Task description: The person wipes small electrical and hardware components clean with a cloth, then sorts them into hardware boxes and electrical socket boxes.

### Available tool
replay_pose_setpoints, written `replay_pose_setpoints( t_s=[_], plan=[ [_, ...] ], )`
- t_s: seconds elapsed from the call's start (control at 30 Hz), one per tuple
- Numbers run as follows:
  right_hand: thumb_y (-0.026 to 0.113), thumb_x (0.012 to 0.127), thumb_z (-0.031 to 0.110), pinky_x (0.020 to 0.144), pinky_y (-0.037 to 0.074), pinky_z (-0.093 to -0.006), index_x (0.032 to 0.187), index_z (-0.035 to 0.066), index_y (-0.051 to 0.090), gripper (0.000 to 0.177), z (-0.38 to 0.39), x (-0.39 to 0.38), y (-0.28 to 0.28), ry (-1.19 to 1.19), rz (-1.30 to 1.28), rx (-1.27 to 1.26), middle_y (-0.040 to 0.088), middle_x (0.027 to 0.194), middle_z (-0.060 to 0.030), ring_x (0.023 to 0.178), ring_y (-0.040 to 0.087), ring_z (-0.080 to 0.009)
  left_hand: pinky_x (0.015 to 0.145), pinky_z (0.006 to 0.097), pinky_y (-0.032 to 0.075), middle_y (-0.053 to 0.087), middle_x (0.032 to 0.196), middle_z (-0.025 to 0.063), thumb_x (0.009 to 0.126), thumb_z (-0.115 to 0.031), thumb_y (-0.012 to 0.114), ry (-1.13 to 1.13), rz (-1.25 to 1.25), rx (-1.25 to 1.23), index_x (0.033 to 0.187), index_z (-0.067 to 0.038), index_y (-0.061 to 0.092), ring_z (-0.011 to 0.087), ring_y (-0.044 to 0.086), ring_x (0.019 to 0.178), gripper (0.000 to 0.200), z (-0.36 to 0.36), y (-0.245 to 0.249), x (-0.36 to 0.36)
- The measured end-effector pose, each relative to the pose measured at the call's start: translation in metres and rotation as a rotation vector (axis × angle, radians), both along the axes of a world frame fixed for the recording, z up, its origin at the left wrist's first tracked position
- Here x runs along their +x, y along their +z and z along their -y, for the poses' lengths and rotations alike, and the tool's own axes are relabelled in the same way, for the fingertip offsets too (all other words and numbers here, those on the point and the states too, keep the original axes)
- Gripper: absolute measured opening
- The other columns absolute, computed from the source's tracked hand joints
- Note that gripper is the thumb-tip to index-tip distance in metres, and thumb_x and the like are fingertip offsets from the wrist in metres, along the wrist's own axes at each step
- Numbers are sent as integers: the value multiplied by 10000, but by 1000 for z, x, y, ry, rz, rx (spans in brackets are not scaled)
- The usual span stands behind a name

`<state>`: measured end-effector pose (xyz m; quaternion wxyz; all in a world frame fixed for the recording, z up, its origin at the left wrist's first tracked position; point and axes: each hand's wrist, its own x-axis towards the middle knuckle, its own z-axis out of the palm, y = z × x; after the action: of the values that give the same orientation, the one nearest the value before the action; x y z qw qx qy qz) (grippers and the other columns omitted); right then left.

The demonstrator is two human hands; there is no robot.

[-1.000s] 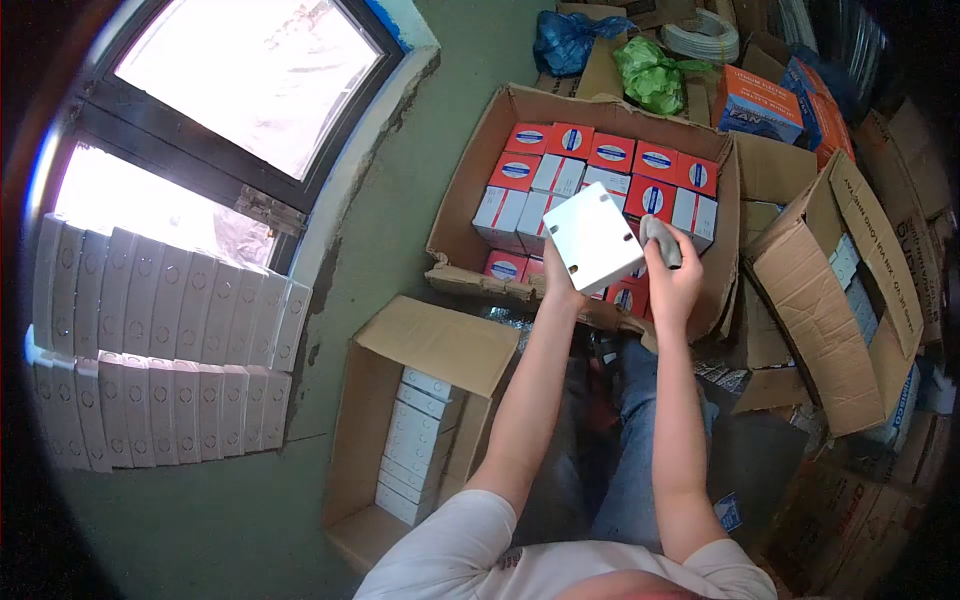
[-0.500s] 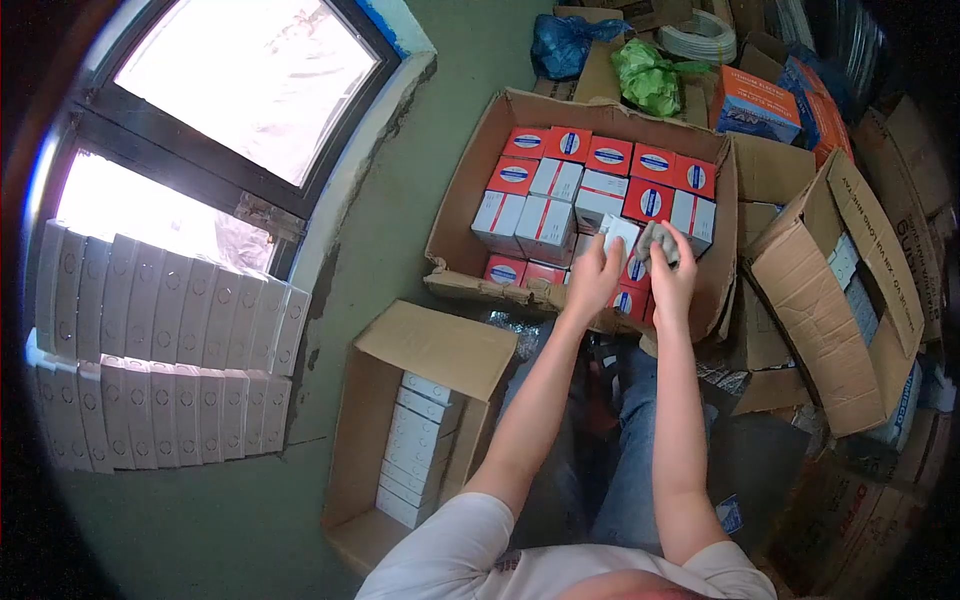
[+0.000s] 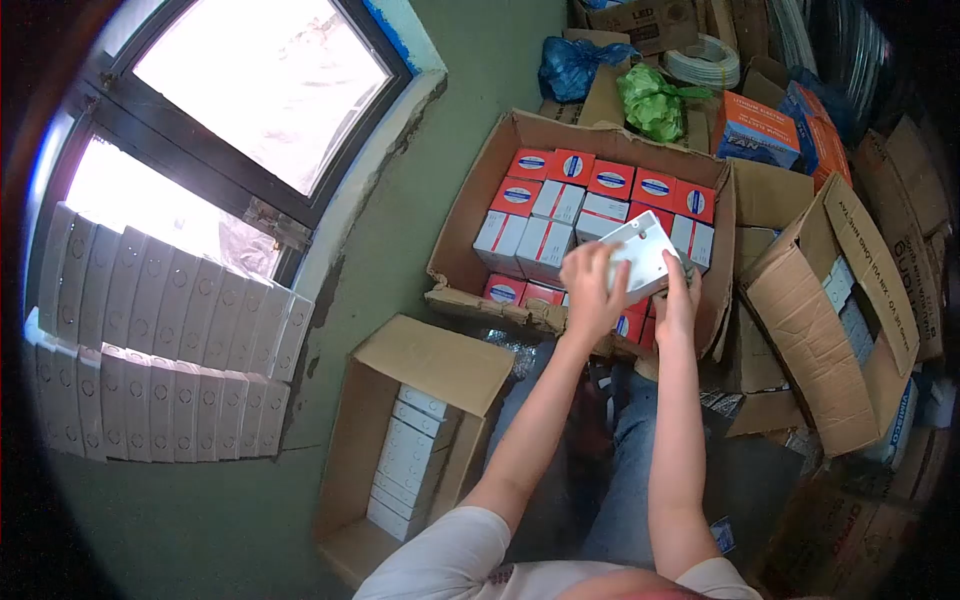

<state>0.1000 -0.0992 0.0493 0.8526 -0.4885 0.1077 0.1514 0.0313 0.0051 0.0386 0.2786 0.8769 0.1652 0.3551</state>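
We've just turned the white box (image 3: 646,258) face-up nr the carton's (image 3: 478,302) R edge, R hand (image 3: 679,300) gripping it, L hand (image 3: 592,292) blurred, grip can't tell.

A: Light source?
B: Daylight through the window (image 3: 262,95), upper left; panes blown out to white, violet-blue fringe along the far-left frame.
A: Elsewhere?
B: Dimmer. Green wall (image 3: 400,235) muted; lower right murky, floor between the legs in deep shadow.
A: Glare?
B: White box (image 3: 640,262) catches a bright sheen.
A: Sharpness?
B: Left hand (image 3: 592,290) motion-smeared; small print soft. Wide-lens curvature bends the edges; corners fall to black.
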Motion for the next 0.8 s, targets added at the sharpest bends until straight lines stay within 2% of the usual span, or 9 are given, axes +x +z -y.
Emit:
replay_pose_setpoints(
  t_s=[0.1, 0.13, 0.23, 0.37, 0.47, 0.57, 0.6, 0.73, 0.8],
  plan=[
    [720, 805, 270, 922, 401, -396, 1248, 90, 439, 556, 1, 3, -2, -2, -43, 84, 482, 1195, -85, 1140, 450, -204, 1017, 470, 287, 528, 1213, 121, 911, -331, 573, 157, 119, -374, 1367, -82, 387, 317, 420, 1179, 552, -13, -26, 7],
    [723, 803, 279, 924, 399, -392, 1244, 96, 441, 554, 1, 4, -3, 33, -28, 102, 481, 1193, -84, 1136, 451, -205, 1020, 477, 333, 482, 1316, 110, 919, -459, 541, -12, 121, -811, 1438, -87, 260, 306, 429, 1233, 698, -22, -33, 13],
    [730, 801, 286, 922, 397, -379, 1230, 112, 446, 543, -1, 1, 2, 145, -26, 114, 478, 1181, -75, 1111, 456, -192, 987, 449, 397, 470, 1345, 109, 919, -570, 464, -200, -55, -1696, 1416, -61, 308, 285, 471, 1230, 728, -21, 3, -1],
    [696, 835, 333, 891, 409, -364, 1221, 120, 461, 499, 0, 4, 0, 163, -58, 12, 495, 1151, -68, 1073, 467, -169, 949, 397, 438, 504, 1309, 113, 942, -593, 371, -143, 163, -1607, 1381, -55, 374, 245, 515, 1187, 694, -34, -14, 0],
    [580, 899, 322, 840, 431, -337, 1254, 113, 467, 427, -1, 0, 20, 24, -45, -152, 524, 1127, -71, 1021, 502, -167, 866, 440, 475, 457, 1301, 137, 937, -624, 328, -10, 207, -1407, 1412, -97, 285, 247, 512, 1162, 711, -39, -20, -1],
    [457, 942, 289, 894, 420, -344, 1311, 81, 421, 426, 7, 9, 5, 124, 188, -276, 469, 1254, -98, 1094, 496, -204, 845, 424, 476, 451, 1279, 154, 955, -583, 326, 63, 211, -1334, 1406, -74, 273, 245, 514, 1123, 682, -42, -16, -2],
    [400, 937, 176, 906, 428, -357, 1291, 65, 465, 377, 2, 8, 3, 110, 324, -381, 503, 1233, -117, 1093, 520, -229, 835, 416, 478, 449, 1271, 160, 963, -565, 326, 70, 193, -1322, 1403, -67, 271, 244, 514, 1109, 666, -43, -17, -3],
    [530, 878, 124, 842, 475, -428, 1263, 79, 507, 388, -9, -17, 15, -41, 994, -1083, 587, 1115, -172, 1041, 553, -356, 736, 369, 488, 489, 1193, 185, 999, -436, 333, 91, 239, -779, 1371, -68, 282, 245, 548, 984, 526, -41, -36, 5],
    [600, 837, 116, 817, 480, -436, 1201, 86, 543, 369, -13, -25, 15, 34, 942, -1213, 610, 1096, -109, 997, 558, -329, 904, 371, 391, 453, 1240, 192, 1006, -420, 323, 32, 201, -820, 1350, -45, 309, 262, 472, 1112, 510, -24, 2, -6]
  ],
)
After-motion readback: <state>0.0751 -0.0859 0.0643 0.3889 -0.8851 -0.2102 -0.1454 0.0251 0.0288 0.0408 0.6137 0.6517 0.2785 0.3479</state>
